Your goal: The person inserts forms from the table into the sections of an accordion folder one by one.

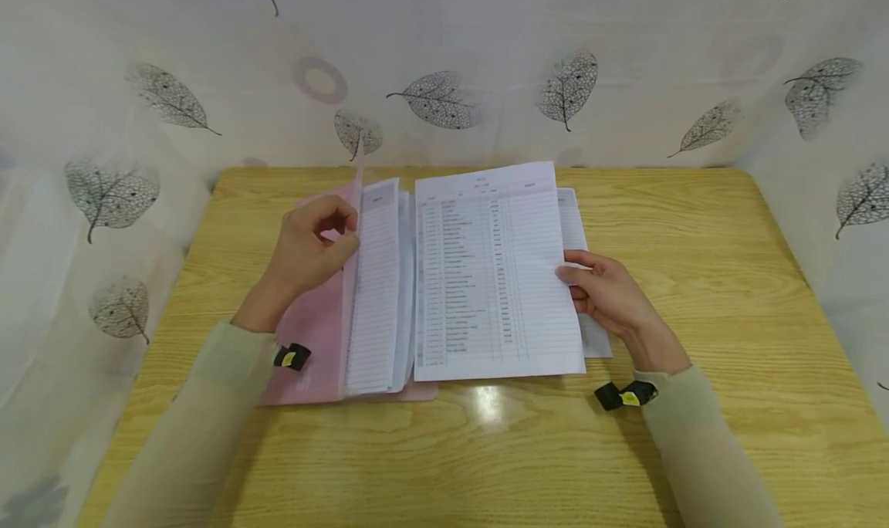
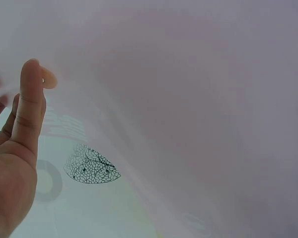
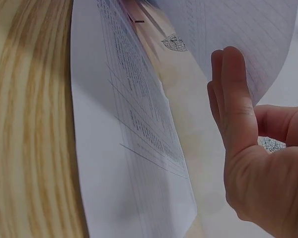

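A pink folder [image 1: 309,350] lies open at the left of the table, with several printed pages [image 1: 378,296] in it. My left hand [image 1: 309,238] pinches the edge of a thin pink flap [image 1: 352,265] of the folder and keeps it raised. In the left wrist view, this translucent flap [image 2: 198,99] fills most of the picture beside the fingers. My right hand [image 1: 614,292] pinches the right edge of a printed sheet [image 1: 486,281] between thumb and fingers. That sheet is lifted and bends in the right wrist view [image 3: 258,34]. Another printed sheet [image 1: 593,331] lies beneath it on the table.
The wooden table [image 1: 486,458] carries the folder and papers near its middle. A pale curtain with leaf prints [image 1: 444,99] hangs along the back and both sides. Each wrist wears a small black band.
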### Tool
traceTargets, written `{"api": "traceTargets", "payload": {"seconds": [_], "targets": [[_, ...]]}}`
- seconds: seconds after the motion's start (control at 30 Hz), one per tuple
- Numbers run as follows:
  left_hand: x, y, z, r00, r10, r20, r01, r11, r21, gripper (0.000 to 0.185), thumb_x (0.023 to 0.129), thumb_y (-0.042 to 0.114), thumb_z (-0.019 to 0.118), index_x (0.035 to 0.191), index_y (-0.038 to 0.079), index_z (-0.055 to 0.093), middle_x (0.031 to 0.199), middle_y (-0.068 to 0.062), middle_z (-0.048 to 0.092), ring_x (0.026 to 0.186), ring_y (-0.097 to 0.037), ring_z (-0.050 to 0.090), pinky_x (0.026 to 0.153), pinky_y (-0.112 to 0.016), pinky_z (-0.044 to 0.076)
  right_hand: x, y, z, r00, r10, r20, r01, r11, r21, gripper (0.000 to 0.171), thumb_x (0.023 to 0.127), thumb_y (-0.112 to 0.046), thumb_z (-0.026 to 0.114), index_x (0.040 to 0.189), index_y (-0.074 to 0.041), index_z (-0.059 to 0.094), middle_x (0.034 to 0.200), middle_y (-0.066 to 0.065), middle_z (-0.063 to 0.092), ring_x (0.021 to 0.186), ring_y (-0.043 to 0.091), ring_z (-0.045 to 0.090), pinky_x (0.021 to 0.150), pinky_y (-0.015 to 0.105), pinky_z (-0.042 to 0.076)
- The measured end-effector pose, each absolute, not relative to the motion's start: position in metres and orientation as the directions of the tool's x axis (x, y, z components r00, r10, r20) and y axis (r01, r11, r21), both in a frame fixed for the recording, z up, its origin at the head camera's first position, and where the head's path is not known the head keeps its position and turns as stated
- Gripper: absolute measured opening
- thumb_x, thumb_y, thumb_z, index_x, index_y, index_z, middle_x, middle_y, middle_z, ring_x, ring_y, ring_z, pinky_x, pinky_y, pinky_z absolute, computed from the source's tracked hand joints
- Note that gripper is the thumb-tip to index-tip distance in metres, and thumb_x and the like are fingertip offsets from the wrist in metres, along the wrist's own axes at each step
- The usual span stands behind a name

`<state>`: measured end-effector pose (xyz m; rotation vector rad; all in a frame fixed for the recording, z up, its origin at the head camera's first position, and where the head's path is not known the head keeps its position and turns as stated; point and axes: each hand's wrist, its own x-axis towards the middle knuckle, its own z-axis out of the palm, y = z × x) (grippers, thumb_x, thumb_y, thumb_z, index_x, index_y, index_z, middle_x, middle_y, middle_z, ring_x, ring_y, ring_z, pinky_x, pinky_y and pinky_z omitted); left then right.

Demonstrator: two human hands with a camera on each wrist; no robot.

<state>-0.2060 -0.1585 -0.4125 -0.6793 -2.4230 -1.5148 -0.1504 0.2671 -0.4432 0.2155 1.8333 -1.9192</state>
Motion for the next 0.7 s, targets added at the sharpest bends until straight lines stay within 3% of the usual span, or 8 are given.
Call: {"api": "traceTargets", "payload": {"seconds": [0.33, 0.7], "targets": [[-0.207, -0.158, -0.414, -0.865, 0.284, 0.413, 0.495, 0.357, 0.792, 0.011, 0.078, -0.006, 0.057, 0.086, -0.002, 0.063, 0.082, -0.002, 0.059, 0.075, -0.007, 0.059, 0.063, -0.014, 0.05, -0.156, 0.259, -0.447, -0.874, -0.247, -0.418, 0.424, 0.031, -0.905, 0.056, 0.108, -0.01, 0.051, 0.157, 0.008, 0.03, 0.099, -0.005, 0.077, 0.084, 0.012, 0.078, 0.072, 0.028, 0.064], [-0.207, -0.161, -0.414, -0.862, 0.286, 0.419, 0.502, 0.36, 0.786, 0.011, 0.078, -0.006, 0.057, 0.086, -0.001, 0.063, 0.083, -0.001, 0.06, 0.075, -0.009, 0.058, 0.064, -0.014, 0.049, -0.16, 0.257, -0.441, -0.865, -0.174, -0.47, 0.46, 0.095, -0.883, 0.057, 0.107, -0.011, 0.053, 0.157, 0.009, 0.033, 0.095, -0.009, 0.075, 0.081, 0.009, 0.077, 0.072, 0.027, 0.064]]}}
